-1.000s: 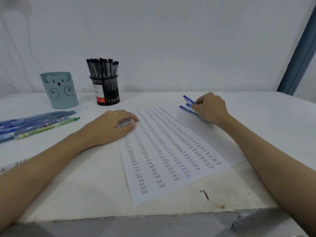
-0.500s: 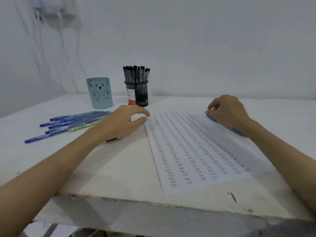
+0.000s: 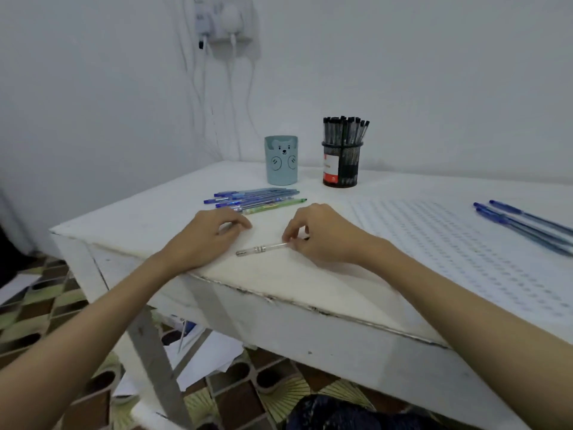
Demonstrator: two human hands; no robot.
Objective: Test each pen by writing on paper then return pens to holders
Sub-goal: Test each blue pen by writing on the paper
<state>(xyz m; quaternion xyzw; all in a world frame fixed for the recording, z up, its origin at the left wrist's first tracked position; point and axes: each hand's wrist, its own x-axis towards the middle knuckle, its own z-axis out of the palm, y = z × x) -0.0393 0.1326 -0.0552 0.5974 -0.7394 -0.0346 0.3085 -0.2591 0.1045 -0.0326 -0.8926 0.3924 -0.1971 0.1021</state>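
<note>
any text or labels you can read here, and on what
None can be read.
Paper sheet: rows of small handwriting, too blurred.
Black mesh holder: red and white label, print too small.
Green pen: barrel print too small.
Bear holder: a drawn face only, no words.

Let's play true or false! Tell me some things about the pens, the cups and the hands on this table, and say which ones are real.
1. The black mesh holder is full of black pens. True.
2. The right hand pinches a clear pen lying on the table. True.
3. The bear cup has blue pens sticking out of it. False: none show in it; a bunch of blue pens lies in front of it.
4. The left hand is writing on the paper. False: it rests on the bare table, off the paper.
</note>
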